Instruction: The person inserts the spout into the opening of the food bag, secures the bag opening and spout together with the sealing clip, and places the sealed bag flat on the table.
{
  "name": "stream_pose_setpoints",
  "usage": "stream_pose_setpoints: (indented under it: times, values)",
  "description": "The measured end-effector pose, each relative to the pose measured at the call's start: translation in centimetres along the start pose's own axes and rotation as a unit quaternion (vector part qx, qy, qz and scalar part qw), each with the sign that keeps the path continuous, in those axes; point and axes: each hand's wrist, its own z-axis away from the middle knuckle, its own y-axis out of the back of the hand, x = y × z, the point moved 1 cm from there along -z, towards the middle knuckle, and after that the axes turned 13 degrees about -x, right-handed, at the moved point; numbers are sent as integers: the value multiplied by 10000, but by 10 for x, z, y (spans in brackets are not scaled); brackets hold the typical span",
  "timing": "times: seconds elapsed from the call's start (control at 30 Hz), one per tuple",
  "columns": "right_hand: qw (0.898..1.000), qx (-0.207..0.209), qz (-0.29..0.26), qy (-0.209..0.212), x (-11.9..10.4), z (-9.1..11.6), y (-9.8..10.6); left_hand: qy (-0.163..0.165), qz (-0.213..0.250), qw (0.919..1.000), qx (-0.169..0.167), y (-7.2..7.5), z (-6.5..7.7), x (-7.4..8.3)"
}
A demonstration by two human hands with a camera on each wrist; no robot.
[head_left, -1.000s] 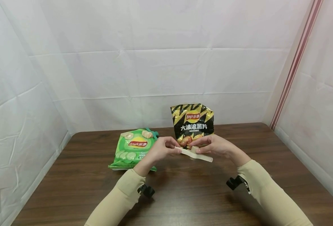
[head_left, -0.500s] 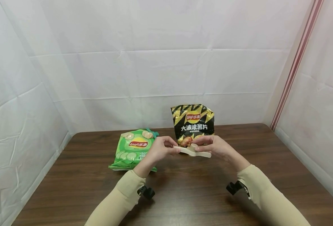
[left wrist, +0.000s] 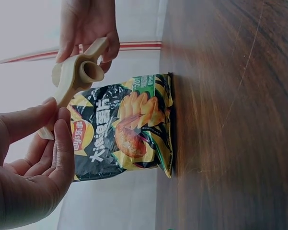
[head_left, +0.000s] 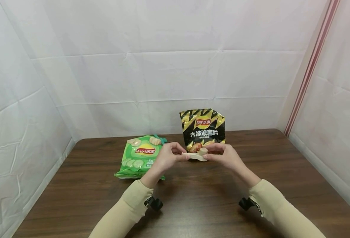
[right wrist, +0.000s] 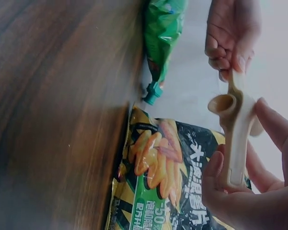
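A cream bag sealing clip [head_left: 194, 156] with a round capped spout [head_left: 203, 151] is held up between both hands, in front of the black chip bag [head_left: 203, 130]. The left hand [head_left: 166, 158] pinches its left end between thumb and fingers. On the other side, the right hand [head_left: 227, 157] grips the clip beside the spout, hiding its right end in the head view. In the left wrist view the clip [left wrist: 67, 84] shows its hollow spout [left wrist: 91, 72] facing the camera. The right wrist view shows the right fingers [right wrist: 263, 175] curled around the long bar.
A green chip bag [head_left: 140, 157] lies at the left, with a teal spout clip [head_left: 163, 140] at its far corner. The black bag stands upright near the back edge of the brown table [head_left: 198, 205]. White cloth [head_left: 175, 76] encloses the sides and back.
The clip has turned in the hands, so its spout now points upward and its right end has swung behind the right fingers. The right hand has shifted slightly; both bags stay put.
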Motion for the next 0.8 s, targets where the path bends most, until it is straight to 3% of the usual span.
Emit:
stream_pose_setpoints:
  times: [0.3,0.57,0.8]
  values:
    - [9995,301,35,2,-1,-1,-6,-105,-17,9999,28,0,2,-1]
    - [9992,396,46,22,-1,0,-5,-162,-60,9995,-252,3,9,8]
    - [9987,495,120,95,1,0,-3,-230,-312,9992,-131,6,4,-1]
